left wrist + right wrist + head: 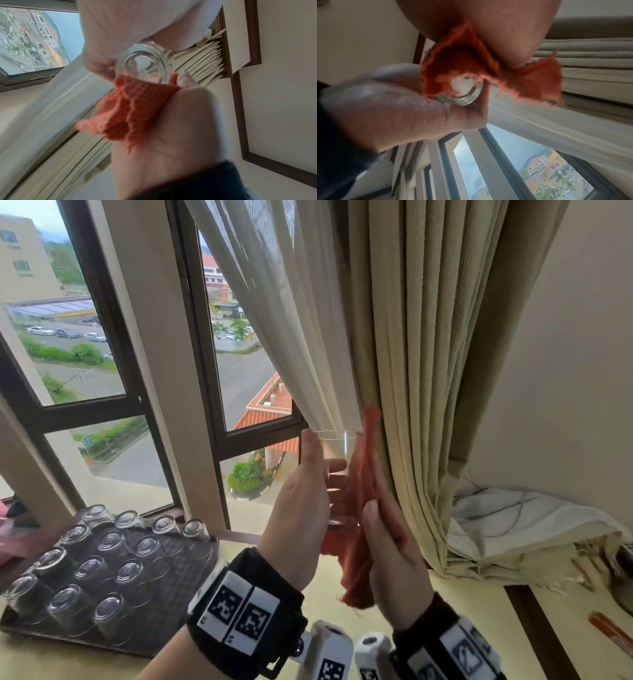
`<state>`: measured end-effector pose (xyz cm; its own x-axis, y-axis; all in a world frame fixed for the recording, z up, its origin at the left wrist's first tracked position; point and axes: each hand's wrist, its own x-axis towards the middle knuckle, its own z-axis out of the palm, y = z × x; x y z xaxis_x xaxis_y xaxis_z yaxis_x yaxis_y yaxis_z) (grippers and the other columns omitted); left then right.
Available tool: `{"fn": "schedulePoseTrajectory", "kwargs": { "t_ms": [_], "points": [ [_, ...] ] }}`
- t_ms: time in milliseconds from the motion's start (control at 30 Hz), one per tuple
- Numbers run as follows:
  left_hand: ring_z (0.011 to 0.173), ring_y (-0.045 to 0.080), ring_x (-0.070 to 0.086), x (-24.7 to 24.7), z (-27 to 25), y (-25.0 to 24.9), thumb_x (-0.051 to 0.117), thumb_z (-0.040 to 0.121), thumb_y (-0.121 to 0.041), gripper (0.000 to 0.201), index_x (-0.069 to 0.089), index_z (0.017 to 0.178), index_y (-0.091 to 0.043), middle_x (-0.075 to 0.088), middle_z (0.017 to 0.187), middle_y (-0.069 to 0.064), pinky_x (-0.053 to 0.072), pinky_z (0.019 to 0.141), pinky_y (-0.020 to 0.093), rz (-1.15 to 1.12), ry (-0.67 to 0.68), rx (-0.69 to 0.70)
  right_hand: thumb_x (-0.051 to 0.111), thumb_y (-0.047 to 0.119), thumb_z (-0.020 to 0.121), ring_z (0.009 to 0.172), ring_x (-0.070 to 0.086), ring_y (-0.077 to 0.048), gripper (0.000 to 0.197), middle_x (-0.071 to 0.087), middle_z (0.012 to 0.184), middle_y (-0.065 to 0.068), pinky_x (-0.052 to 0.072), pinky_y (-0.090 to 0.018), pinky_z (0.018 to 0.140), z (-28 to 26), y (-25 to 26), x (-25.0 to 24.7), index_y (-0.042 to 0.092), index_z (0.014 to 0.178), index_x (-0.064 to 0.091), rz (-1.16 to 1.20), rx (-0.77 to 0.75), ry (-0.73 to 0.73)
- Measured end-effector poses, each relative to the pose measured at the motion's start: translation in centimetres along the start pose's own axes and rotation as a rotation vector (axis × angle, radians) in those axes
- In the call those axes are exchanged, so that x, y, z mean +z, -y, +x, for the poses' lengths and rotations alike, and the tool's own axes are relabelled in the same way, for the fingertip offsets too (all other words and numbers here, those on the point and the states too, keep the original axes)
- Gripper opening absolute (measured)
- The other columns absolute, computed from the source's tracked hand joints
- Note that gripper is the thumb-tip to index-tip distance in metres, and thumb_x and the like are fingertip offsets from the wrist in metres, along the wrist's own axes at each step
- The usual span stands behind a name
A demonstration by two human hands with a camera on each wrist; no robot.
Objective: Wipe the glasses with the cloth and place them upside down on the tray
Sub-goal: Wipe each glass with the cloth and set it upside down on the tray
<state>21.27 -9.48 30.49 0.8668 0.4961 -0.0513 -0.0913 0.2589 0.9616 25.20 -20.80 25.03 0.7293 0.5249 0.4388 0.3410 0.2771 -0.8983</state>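
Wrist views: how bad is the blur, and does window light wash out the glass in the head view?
Head view: mostly sharp, window frame bowed by the lens; the glass shows mainly by rim highlights against the pale curtain. Left wrist view: cloth edge and curtain smeared, glass base fairly clear. Right wrist view: softest, cloth fringe and left hand blurred.

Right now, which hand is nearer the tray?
Left. The left hand, gripping the glass, lies toward the tray; the right hand, holding the cloth, is beyond the glass.

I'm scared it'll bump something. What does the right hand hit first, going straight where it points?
Probably the beige curtain hanging just beyond the right hand, though depth is unclear.
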Motion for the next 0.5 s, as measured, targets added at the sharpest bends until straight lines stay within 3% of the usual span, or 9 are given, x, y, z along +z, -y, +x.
{"fn": "schedulePoseTrajectory", "kwargs": {
  "t_ms": [67,100,167,267,367,433,500],
  "points": [
    [0.077,0.019,0.076,0.4,-0.3,0.4,0.03,0.1,-0.075,0.077,0.074,0.107,-0.012,0.079,0.08,0.001,0.063,0.079,0.045,0.037,0.024,0.017,0.037,0.032,0.112,0.122,0.069,-0.013,0.05,0.07,0.136,0.012,0.06,-0.023,0.086,1.6,1.1,-0.2,0.029,0.162,0.035,0.015,0.019,-0.029],
    [0.08,0.019,0.076,0.6,-0.4,0.4,0.03,0.1,-0.075,0.077,0.074,0.107,-0.012,0.079,0.082,0.0,0.063,0.084,0.043,0.04,0.027,0.025,0.036,0.029,0.11,0.118,0.07,-0.007,0.052,0.072,0.13,0.019,0.058,-0.017,0.085,2.0,1.6,-0.1,0.026,0.162,0.035,-0.003,-0.01,-0.029],
    [0.095,0.026,0.079,0.6,-0.3,0.2,0.03,0.099,-0.077,0.081,0.075,0.111,-0.011,0.082,0.094,0.005,0.062,0.095,0.05,0.019,0.013,0.045,0.035,0.025,0.111,0.127,0.062,0.003,0.054,0.064,0.139,0.029,0.05,-0.013,0.098,1.9,2.2,0.2,0.02,0.164,0.028,-0.055,-0.106,-0.007],
    [0.107,0.027,0.078,0.1,0.2,-0.3,0.036,0.09,-0.087,0.087,0.077,0.118,-0.016,0.082,0.109,0.01,0.06,0.101,0.053,0.035,0.008,0.109,0.036,0.024,0.11,0.146,0.043,-0.01,0.057,0.03,0.171,0.016,0.04,-0.032,0.116,0.2,1.2,0.4,0.026,0.166,0.025,-0.174,-0.185,0.102],
    [0.104,0.031,0.077,-0.6,1.2,-0.6,0.055,0.086,-0.083,0.073,0.078,0.114,-0.019,0.08,0.107,0.014,0.059,0.104,0.053,0.038,0.005,0.152,0.039,0.032,0.112,0.161,0.018,-0.013,0.057,0.02,0.175,0.009,0.021,-0.049,0.129,-1.9,-0.9,0.5,0.025,0.166,0.023,-0.08,-0.105,0.151],
    [0.1,0.028,0.073,-0.9,1.8,-0.3,0.066,0.076,-0.088,0.075,0.075,0.118,-0.027,0.076,0.103,0.009,0.053,0.11,0.056,0.04,-0.01,0.174,0.043,0.037,0.109,0.158,0.028,-0.012,0.061,0.031,0.171,0.011,0.033,-0.047,0.124,-3.0,-2.0,0.4,0.03,0.166,0.023,0.071,0.025,0.117],
    [0.105,0.018,0.069,-1.0,2.4,0.2,0.068,0.072,-0.088,0.076,0.07,0.124,-0.033,0.07,0.107,0.004,0.053,0.11,0.053,0.04,0.019,0.216,0.054,0.045,0.101,0.144,0.053,-0.02,0.064,0.054,0.157,0.005,0.052,-0.043,0.109,-3.4,-2.2,0.4,0.03,0.161,0.039,0.216,0.183,0.0]
  ]
}}
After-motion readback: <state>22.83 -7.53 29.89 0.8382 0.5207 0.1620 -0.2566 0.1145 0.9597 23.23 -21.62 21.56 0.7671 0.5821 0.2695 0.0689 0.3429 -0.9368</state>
